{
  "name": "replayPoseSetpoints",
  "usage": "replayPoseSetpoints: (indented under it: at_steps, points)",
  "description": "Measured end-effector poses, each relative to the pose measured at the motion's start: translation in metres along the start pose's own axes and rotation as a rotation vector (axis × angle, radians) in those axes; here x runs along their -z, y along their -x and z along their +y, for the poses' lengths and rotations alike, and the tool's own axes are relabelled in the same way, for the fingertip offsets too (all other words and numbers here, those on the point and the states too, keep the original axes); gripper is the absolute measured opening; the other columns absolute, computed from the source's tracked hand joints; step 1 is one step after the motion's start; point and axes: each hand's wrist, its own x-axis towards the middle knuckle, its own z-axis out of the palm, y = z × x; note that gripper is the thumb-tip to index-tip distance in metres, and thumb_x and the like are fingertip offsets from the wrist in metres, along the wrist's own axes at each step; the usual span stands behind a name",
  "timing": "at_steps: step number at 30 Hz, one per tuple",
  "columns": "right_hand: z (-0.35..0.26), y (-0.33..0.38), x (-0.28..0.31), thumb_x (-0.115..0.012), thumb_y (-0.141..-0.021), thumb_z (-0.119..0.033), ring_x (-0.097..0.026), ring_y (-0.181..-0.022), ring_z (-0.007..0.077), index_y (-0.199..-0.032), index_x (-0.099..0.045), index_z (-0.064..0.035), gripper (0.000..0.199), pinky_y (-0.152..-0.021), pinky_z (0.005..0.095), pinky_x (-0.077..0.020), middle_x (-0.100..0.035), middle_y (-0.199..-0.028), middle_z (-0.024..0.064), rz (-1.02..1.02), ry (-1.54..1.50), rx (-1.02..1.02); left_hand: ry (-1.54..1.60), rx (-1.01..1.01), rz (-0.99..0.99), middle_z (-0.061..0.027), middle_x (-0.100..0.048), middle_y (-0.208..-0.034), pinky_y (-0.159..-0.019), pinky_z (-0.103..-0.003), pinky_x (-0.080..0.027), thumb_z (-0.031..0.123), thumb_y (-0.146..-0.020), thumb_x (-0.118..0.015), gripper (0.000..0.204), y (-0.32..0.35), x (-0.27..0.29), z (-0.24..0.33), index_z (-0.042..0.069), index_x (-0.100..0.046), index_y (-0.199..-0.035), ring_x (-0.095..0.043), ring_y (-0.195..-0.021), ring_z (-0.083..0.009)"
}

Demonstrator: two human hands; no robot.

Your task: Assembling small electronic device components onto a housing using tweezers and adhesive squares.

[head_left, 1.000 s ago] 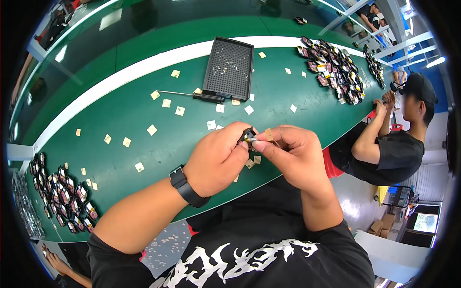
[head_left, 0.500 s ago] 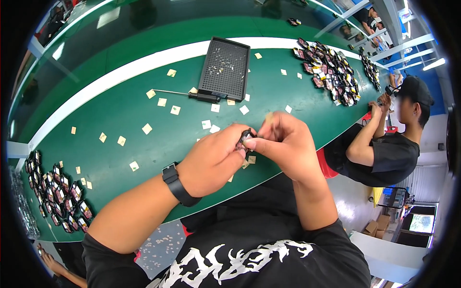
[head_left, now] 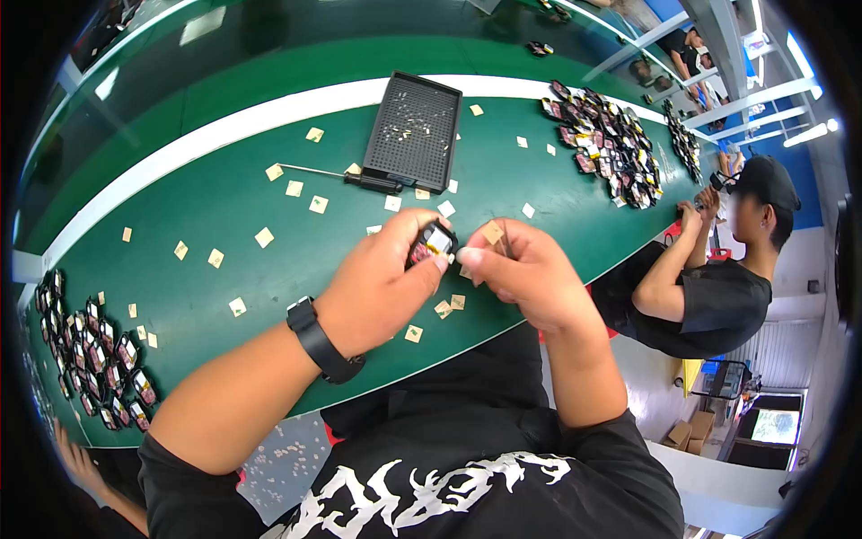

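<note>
In my left hand [head_left: 377, 292] is a small black-rimmed electronic device [head_left: 436, 241], with a white patch and pinkish parts showing inside. My left thumb presses along its near edge. Just to the right, my right hand [head_left: 539, 274] is closed in a pinch, and a small tan paper square [head_left: 493, 233] sticks up between its fingers. The right thumb tip is close beside the device, and anything under it is too small to make out. Several pale paper squares [head_left: 414, 334] lie scattered on the green table [head_left: 296, 260] around both hands.
Beyond my hands sits a black perforated tray [head_left: 382, 157] holding tiny light pieces. A black-handled screwdriver [head_left: 371, 182] lies along its near edge. Similar devices are heaped at the far right [head_left: 611, 148] and the left [head_left: 94, 359]. Another person [head_left: 732, 260] works at the table's right.
My hands have drawn slightly apart. The device has turned so its inner face shows more, and the paper square now sits clear of it in my right hand. The view has shifted a little.
</note>
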Motion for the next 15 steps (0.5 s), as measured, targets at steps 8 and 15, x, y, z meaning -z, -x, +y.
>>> replayPoseSetpoints:
  at_steps: [8, 15]
  points:
    - [0.033, 0.001, 0.056, -0.072, -0.095, -0.011, -0.059, -0.076, 0.0087, -0.106, -0.065, 0.0003, 0.017, -0.067, 0.0257, -0.0475, -0.067, -0.088, 0.0025, 0.442, 0.295, 0.298, 0.544, 0.167, -0.007, -0.0033, -0.056, -0.082, -0.056, -0.02, -0.039, 0.008, -0.098, -0.052, 0.035, -0.001, 0.017, 0.004, 0.001, -0.052, -0.133, -0.046, -0.065, -0.0041]
    - [0.058, -0.018, 0.085, -0.07, -0.094, -0.007, -0.061, -0.068, 0.0242, -0.095, -0.068, -0.0005, 0.007, -0.061, 0.0349, -0.0477, -0.063, -0.082, 0.0109, 0.771, 1.096, 0.711, 0.496, 0.196, 0.007, -0.0023, -0.055, -0.084, -0.059, -0.02, -0.038, 0.006, -0.097, -0.052, 0.039, -0.004, 0.015, 0.008, 0.0, -0.053, -0.135, -0.046, -0.068, -0.0048]
